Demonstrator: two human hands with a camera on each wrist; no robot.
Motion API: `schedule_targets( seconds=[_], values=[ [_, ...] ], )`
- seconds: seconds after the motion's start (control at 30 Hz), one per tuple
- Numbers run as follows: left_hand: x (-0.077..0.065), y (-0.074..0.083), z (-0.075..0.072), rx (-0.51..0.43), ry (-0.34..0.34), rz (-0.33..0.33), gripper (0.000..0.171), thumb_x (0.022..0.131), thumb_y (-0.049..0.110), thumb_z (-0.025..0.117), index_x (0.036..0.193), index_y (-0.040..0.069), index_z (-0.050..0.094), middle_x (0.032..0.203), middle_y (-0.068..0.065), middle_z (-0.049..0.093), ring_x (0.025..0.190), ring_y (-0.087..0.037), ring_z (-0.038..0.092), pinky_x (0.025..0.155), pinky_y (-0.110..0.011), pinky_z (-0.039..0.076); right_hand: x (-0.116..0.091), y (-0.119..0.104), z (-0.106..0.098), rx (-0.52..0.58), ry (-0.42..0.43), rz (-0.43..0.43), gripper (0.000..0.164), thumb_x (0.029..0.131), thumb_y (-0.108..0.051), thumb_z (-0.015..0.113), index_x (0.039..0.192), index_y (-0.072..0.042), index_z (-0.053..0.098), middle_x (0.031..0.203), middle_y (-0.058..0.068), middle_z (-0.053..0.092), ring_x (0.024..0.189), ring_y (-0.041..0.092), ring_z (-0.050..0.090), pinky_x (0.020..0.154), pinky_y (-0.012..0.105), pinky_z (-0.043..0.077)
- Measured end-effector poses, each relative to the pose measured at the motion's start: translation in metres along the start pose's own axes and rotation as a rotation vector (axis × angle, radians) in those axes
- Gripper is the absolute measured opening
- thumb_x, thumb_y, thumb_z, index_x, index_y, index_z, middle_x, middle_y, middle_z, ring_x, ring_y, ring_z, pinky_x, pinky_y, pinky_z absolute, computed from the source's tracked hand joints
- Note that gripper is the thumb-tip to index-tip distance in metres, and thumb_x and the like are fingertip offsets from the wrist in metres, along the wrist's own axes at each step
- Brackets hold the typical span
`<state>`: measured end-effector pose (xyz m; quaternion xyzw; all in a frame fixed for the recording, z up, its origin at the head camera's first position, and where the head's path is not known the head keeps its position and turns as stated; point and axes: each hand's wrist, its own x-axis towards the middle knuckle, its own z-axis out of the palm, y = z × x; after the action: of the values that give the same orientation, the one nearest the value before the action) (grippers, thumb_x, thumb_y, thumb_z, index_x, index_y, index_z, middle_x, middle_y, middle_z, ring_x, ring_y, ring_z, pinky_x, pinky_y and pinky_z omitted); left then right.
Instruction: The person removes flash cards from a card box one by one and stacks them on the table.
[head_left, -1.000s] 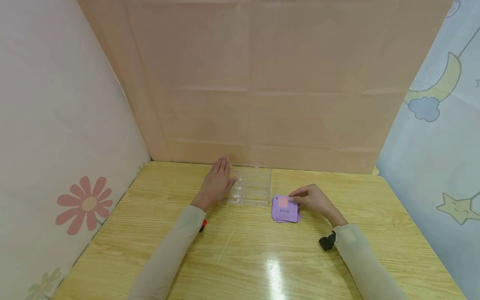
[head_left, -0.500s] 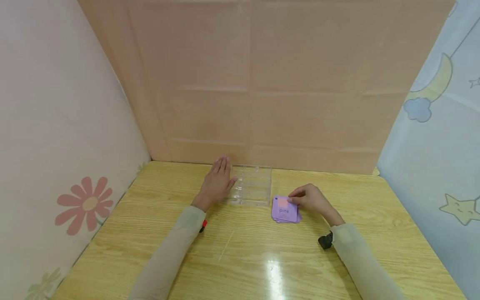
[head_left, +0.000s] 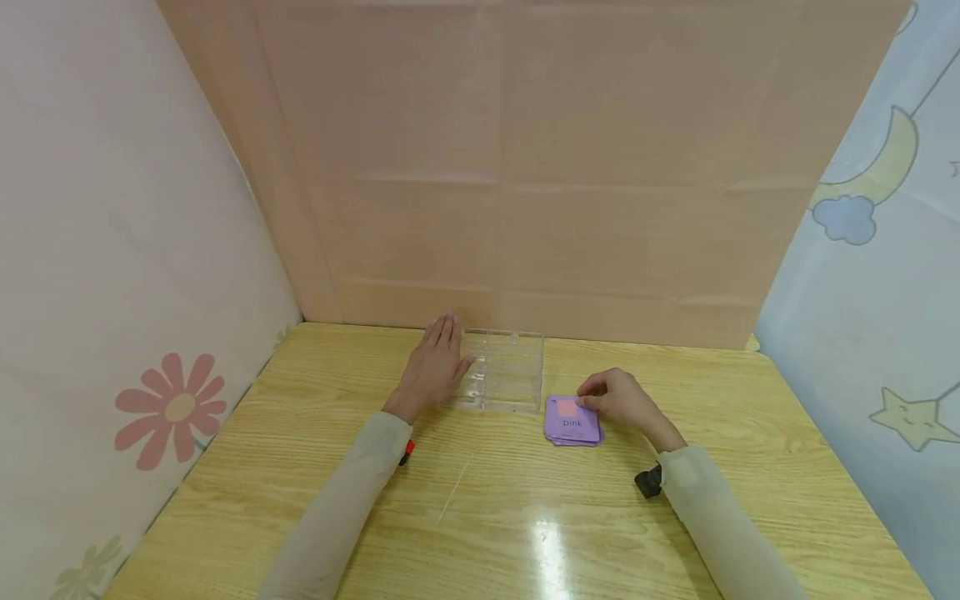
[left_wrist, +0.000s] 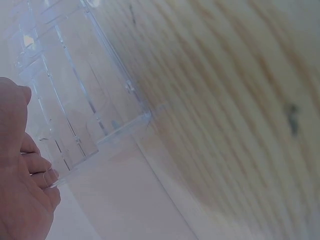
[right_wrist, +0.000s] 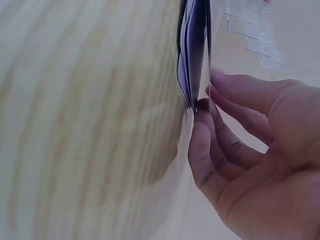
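My left hand [head_left: 431, 373] lies flat with straight fingers along the left side of a clear plastic divided organizer [head_left: 513, 372], covering part of it. In the left wrist view the organizer's slots [left_wrist: 75, 95] show beside the fingertips. To the right, a small stack of purple color flash cards [head_left: 572, 421] lies on the table, its top card printed with a pink square and the word "pink". My right hand [head_left: 619, 398] pinches the top card's upper right corner between thumb and fingers. Seen from the right wrist, that card [right_wrist: 209, 45] stands slightly apart from the cards beneath.
The wooden table [head_left: 480, 517] ends at a tan paper backdrop [head_left: 525, 167] just behind the organizer. Patterned panels close in the left [head_left: 97, 250] and right [head_left: 892, 300] sides. A dark wrist-worn device [head_left: 649, 481] sits at the right wrist.
The top card has turned slightly and now lies more squarely over the stack. My right hand has shifted a little left, still pinching; the left hand has stayed put.
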<state>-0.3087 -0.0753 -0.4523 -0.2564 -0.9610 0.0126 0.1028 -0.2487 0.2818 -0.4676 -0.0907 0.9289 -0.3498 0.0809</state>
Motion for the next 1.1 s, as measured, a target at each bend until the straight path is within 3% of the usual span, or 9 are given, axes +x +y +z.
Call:
schedule_targets(
  seconds=[0.27,0.7,0.9,1.1],
  values=[
    [0.0003,0.0007,-0.0013,-0.009,0.01,0.001,0.075,0.114,0.043,0.038,0.163,-0.01,0.019,0.172,-0.027,0.022,0.164,-0.038,0.021,0.135,-0.047,0.02,0.0001,0.0004,-0.0001,-0.004,0.013,-0.012,0.015,0.098,-0.013,0.074,0.107,-0.002,0.078,0.1,0.01,0.077,0.086,0.017,0.067,0.073,0.028,0.056],
    [0.0011,0.0005,-0.001,-0.008,-0.009,-0.003,0.075,0.115,0.044,0.035,0.164,-0.01,0.017,0.173,-0.026,0.02,0.164,-0.037,0.019,0.136,-0.047,0.018,-0.0003,-0.0025,-0.0002,-0.017,0.029,-0.015,0.019,0.099,-0.018,0.071,0.109,-0.003,0.078,0.105,0.011,0.078,0.09,0.018,0.069,0.075,0.029,0.058],
    [0.0,0.0014,-0.0021,-0.005,-0.009,-0.008,0.075,0.115,0.044,0.035,0.164,-0.01,0.017,0.173,-0.027,0.02,0.164,-0.037,0.019,0.136,-0.047,0.018,-0.0019,-0.005,-0.0007,0.0,0.023,0.019,0.039,0.098,-0.045,0.073,0.112,-0.009,0.079,0.11,0.011,0.077,0.095,0.021,0.068,0.074,0.029,0.056],
    [0.0014,0.0018,-0.0044,-0.009,-0.006,-0.008,0.075,0.115,0.044,0.035,0.164,-0.01,0.018,0.173,-0.027,0.02,0.164,-0.037,0.02,0.136,-0.047,0.019,-0.0049,-0.0083,-0.0057,-0.029,0.051,0.023,0.062,0.094,-0.057,0.073,0.126,-0.004,0.073,0.124,0.017,0.072,0.106,0.03,0.068,0.08,0.038,0.06]
  ],
)
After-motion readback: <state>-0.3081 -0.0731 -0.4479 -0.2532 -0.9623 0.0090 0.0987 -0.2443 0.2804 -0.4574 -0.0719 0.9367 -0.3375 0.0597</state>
